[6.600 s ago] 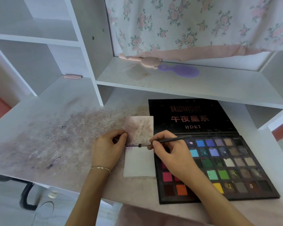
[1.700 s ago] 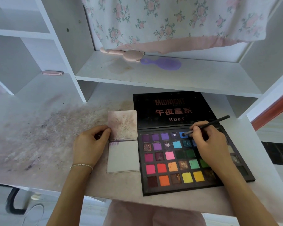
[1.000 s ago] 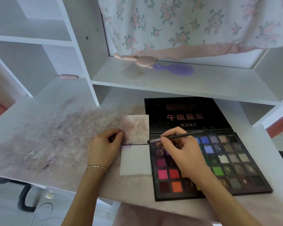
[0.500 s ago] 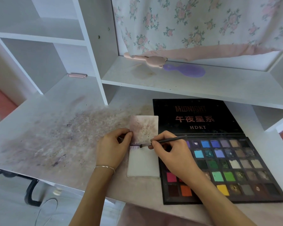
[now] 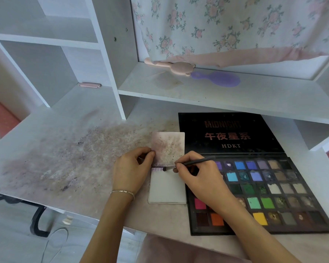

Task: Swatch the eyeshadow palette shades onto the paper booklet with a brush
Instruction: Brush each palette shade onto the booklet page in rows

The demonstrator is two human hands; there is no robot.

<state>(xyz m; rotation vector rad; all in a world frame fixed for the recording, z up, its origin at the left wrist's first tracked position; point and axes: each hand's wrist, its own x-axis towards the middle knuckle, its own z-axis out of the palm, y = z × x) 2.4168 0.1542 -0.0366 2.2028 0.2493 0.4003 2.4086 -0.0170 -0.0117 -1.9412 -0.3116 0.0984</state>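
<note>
The black rectangular eyeshadow palette (image 5: pixel 254 194), its lid folded flat toward the back of the white powder-stained desk (image 5: pixel 65 158), lies open along the desk's front edge at the right, rows of blue, green, yellow and brown pans exposed. Touching its left side sits the small white paper booklet (image 5: pixel 167 186), its smudged upper leaf flipped away from the person. The left hand (image 5: pixel 130 172) pinches that leaf's left edge at the fold between thumb and forefinger, apparently to stop the booklet sliding and to keep the fresh lower page exposed. The right hand (image 5: pixel 199 179), fingers curled in a pencil grip, holds the slim dark-handled makeup brush (image 5: pixel 188 164), its bristles meeting the top of the lower page just beside short purple strokes (the handle angles back over the palette's purple and blue pans). The page below those strokes is bare, so the swatching looks barely begun. Having the palette within reach of the brush hand probably keeps each reload short. On the white shelf (image 5: pixel 235 95) behind lie a pink bear-shaped hairbrush (image 5: pixel 179 67) and a purple hairbrush (image 5: pixel 220 78).
</note>
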